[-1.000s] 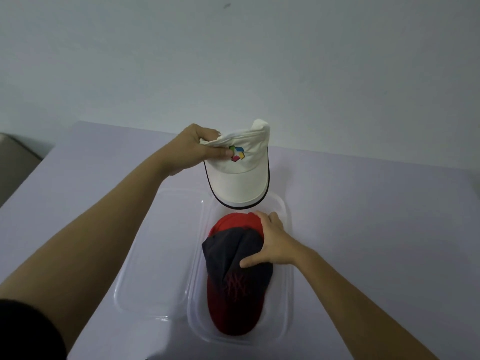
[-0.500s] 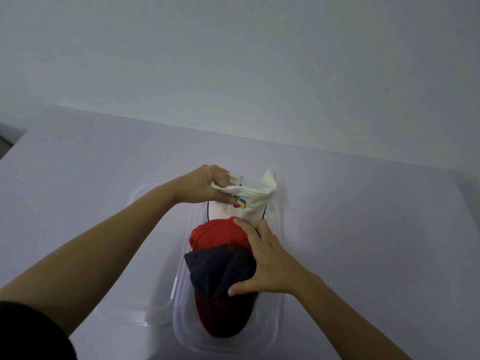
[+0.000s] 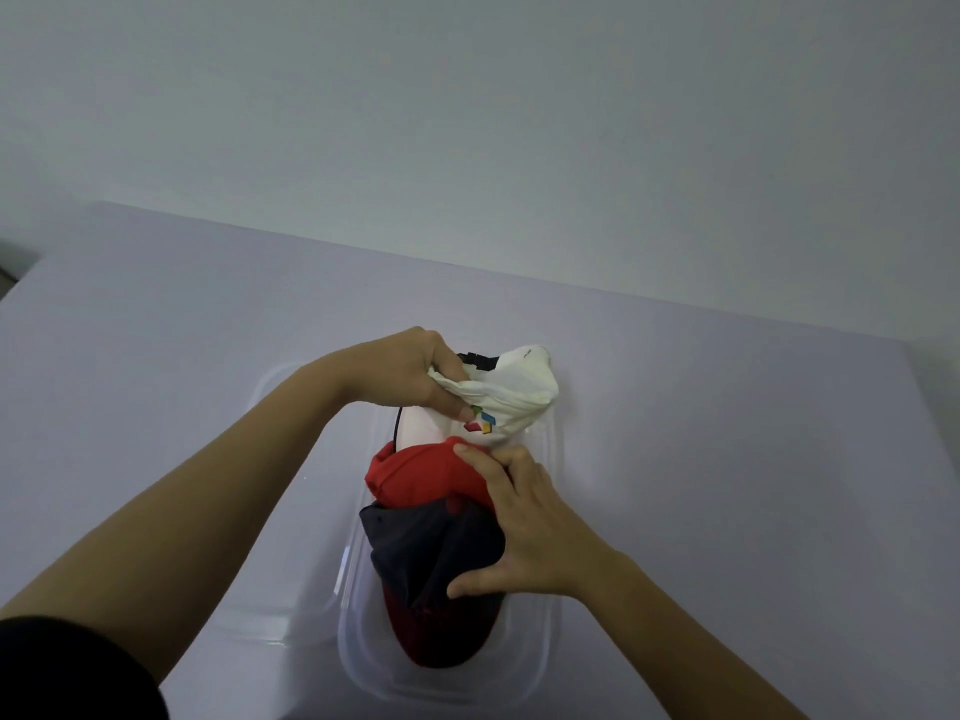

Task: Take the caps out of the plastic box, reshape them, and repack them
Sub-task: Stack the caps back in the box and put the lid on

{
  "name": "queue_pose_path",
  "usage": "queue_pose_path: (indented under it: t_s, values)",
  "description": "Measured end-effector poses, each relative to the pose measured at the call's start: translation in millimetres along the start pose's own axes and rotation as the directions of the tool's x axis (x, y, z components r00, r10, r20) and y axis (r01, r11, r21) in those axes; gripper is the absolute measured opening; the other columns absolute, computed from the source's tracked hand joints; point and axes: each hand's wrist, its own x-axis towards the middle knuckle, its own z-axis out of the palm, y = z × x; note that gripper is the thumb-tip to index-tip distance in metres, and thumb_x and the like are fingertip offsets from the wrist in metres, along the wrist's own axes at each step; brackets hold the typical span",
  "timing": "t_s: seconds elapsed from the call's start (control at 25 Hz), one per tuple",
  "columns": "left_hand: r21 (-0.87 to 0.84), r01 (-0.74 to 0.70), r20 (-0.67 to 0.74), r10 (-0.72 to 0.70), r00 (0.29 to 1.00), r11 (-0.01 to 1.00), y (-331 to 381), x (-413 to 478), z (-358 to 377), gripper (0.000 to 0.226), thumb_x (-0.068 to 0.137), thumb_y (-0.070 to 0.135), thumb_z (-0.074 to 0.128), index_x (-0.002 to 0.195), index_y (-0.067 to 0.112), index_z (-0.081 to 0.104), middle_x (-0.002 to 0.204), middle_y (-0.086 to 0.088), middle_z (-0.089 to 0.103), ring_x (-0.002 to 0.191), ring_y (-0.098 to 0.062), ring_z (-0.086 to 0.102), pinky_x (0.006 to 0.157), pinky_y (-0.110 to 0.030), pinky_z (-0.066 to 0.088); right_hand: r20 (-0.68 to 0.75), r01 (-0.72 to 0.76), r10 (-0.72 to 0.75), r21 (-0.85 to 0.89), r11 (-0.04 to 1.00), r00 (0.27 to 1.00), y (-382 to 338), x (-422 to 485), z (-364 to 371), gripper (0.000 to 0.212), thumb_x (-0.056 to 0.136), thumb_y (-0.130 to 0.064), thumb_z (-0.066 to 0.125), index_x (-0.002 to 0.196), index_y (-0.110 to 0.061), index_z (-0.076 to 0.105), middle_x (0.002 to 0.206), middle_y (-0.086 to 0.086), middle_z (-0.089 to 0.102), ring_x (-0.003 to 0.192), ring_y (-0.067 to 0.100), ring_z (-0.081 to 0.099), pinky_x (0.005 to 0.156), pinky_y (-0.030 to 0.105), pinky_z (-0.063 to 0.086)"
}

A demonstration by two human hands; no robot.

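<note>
While the left hand pinches the bunched crown of the white cap, fingers closed tight on the cloth, the right hand lies spread over the dark cap, thumb hooked at its near side and fingertips reaching the red cap beyond it. All three caps sit in the clear box, stacked end to end: white one farthest from the body under the left hand, red between the hands, dark one under the right palm. Lid lies flat beside the box, below the left forearm. White brim looks tucked under the red crown; cannot see how far. Judgement: repacking stage, last cap being seated. Crowns are soft, light, crush easily and hold creases; brims are stiffer and springy, likely to lift the stack if pressed unevenly. Best hold seems the crown top or back strap for steering, brim edge for sliding under. Thin box wall may flex or skid on the smooth table, so the right hand's downward hold matters.
</note>
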Motion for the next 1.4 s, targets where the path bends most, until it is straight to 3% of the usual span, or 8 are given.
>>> queue_pose_path:
  t_s: [0.4,0.52,0.6,0.8,0.88,1.0,1.24,1.4]
  values:
    - [0.041,-0.045,0.101,0.041,0.994,0.998,22,-8,1,0.025,0.076,0.024,0.077,0.061,0.042,0.071,0.055,0.017,0.060,0.054,-0.002,0.049,0.059,-0.020,0.036,-0.245,0.156,-0.200,-0.188,0.970,0.949,9,-10,15,0.108,0.061,-0.071,0.061,0.142,-0.025,0.007,0.122,-0.002,0.025,0.110,0.016,0.029,0.095,0.040,0.042]
    - [-0.109,0.086,0.156,-0.069,0.985,0.990,9,-3,1,0.003,0.074,0.023,0.079,0.076,0.021,0.078,0.077,-0.009,0.072,0.071,-0.010,0.058,0.072,-0.026,0.043,-0.173,0.122,-0.139,-0.101,0.987,0.975,10,-10,11,0.112,0.060,-0.067,0.070,0.141,-0.034,0.000,0.125,-0.006,0.020,0.113,0.014,0.025,0.099,0.034,0.031]
    - [-0.162,0.199,0.171,-0.171,0.970,0.967,-6,6,0,0.029,0.069,0.028,0.080,0.087,0.005,0.075,0.095,-0.027,0.069,0.080,-0.025,0.060,0.077,-0.038,0.043,-0.158,0.125,-0.134,-0.069,0.990,0.978,11,-9,10,0.112,0.060,-0.064,0.074,0.140,-0.038,0.000,0.127,-0.008,0.018,0.116,0.012,0.023,0.101,0.033,0.027]
    - [-0.187,0.303,0.175,-0.272,0.946,0.935,-27,23,7,0.048,0.063,0.037,0.081,0.091,-0.001,0.072,0.092,-0.027,0.064,0.080,-0.028,0.053,0.073,-0.040,0.035,-0.061,0.039,-0.034,0.076,0.996,0.998,10,-7,1,0.113,0.058,-0.067,0.073,0.138,-0.047,-0.004,0.132,-0.018,0.013,0.127,0.009,0.019,0.108,0.030,0.023]
    - [-0.211,0.294,0.153,-0.265,0.952,0.932,-32,24,7,0.045,0.064,0.034,0.081,0.093,0.001,0.073,0.097,-0.029,0.066,0.081,-0.028,0.054,0.075,-0.041,0.036,-0.229,-0.010,0.066,0.236,0.972,0.971,19,-3,-5,0.091,0.071,-0.069,0.059,0.141,-0.041,0.007,0.129,-0.023,0.017,0.128,0.011,0.025,0.109,0.033,0.028]
    - [-0.234,0.272,0.142,-0.244,0.959,0.933,-34,25,5,0.042,0.065,0.036,0.081,0.093,0.005,0.075,0.107,-0.031,0.066,0.086,-0.029,0.056,0.079,-0.040,0.038,-0.585,-0.078,0.183,0.200,0.977,0.790,54,11,-20,0.047,0.093,-0.034,0.047,0.136,-0.019,0.033,0.128,-0.008,0.037,0.117,0.013,0.040,0.103,0.044,0.039]
    - [-0.216,0.230,0.081,-0.218,0.973,0.949,-42,25,8,0.019,0.074,0.025,0.078,0.082,0.009,0.076,0.082,-0.014,0.067,0.076,-0.017,0.052,0.074,-0.032,0.036,-0.341,-0.109,0.222,0.322,0.941,0.913,43,28,-42,0.029,0.085,-0.044,0.059,0.101,-0.023,0.049,0.104,-0.008,0.048,0.084,0.005,0.056,0.072,0.018,0.045]
    - [-0.250,0.217,0.056,-0.210,0.976,0.944,-50,26,14,0.006,0.078,0.017,0.076,0.072,0.013,0.075,0.073,0.001,0.066,0.071,-0.007,0.055,0.071,-0.018,0.038,-0.057,-0.217,0.244,0.290,0.932,0.968,35,24,-20,0.035,0.091,-0.042,0.054,0.117,-0.019,0.054,0.108,-0.003,0.063,0.093,0.014,0.061,0.081,0.029,0.050]
